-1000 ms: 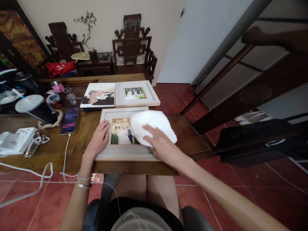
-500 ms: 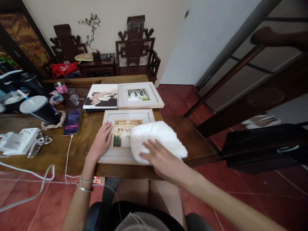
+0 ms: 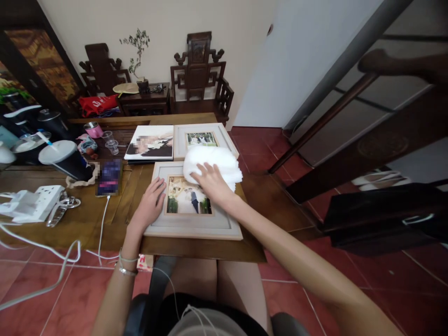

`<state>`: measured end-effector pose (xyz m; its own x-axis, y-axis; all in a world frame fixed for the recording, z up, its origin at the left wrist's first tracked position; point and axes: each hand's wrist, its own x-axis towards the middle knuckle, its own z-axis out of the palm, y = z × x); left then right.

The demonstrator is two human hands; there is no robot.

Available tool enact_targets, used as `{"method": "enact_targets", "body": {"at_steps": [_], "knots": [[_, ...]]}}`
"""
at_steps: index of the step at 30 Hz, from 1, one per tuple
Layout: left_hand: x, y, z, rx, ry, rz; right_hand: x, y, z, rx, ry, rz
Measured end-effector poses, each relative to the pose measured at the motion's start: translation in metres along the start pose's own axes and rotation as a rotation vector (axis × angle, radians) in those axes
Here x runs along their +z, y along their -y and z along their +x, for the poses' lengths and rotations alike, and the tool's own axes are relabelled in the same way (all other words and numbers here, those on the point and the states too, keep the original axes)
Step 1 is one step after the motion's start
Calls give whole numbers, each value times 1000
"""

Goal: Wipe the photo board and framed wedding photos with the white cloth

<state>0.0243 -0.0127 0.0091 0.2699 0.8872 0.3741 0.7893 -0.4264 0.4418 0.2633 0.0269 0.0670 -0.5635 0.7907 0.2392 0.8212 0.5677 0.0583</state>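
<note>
A framed photo (image 3: 196, 227) with a pale border lies flat near the table's front edge. My left hand (image 3: 151, 203) rests on its left side, fingers stretched out and lying flat. In my right hand (image 3: 212, 184) is a folded white towel (image 3: 217, 161), pressed under the palm and fingers over the frame's upper right part. The towel also covers the lower edge of a second framed photo (image 3: 200, 138) behind. Beside that one lies a frameless photo panel (image 3: 150, 144), partly blurred out.
Left on the wooden table (image 3: 122, 214) are a phone (image 3: 109, 177) on a white cable, a power strip (image 3: 45, 203), a clear hair claw (image 3: 62, 208), a lidded dark cup (image 3: 66, 161) and small clear cups (image 3: 112, 146). A wooden chair (image 3: 332, 140) stands at the right.
My right hand has moved the towel up and left, away from me, uncovering the lower right of the near frame and more of its photo. My left hand stays on the frame.
</note>
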Motion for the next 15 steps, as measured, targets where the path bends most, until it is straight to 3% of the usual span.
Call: {"method": "enact_targets", "body": {"at_steps": [2, 5, 10, 12, 15], "knots": [[0, -1, 0, -3, -6, 1, 4, 8, -9, -35, -4, -18], [-1, -4, 0, -5, -8, 0, -4, 23, -46, -130, 54, 83], [-2, -6, 1, -22, 3, 0, -50, 39, -106, -370, 155, 378], [-3, -7, 1, -27, 17, -5, -66, 41, -108, -374, 183, 477], [-3, -6, 0, -25, 33, -18, -71, 41, -82, -306, 148, 435]]}}
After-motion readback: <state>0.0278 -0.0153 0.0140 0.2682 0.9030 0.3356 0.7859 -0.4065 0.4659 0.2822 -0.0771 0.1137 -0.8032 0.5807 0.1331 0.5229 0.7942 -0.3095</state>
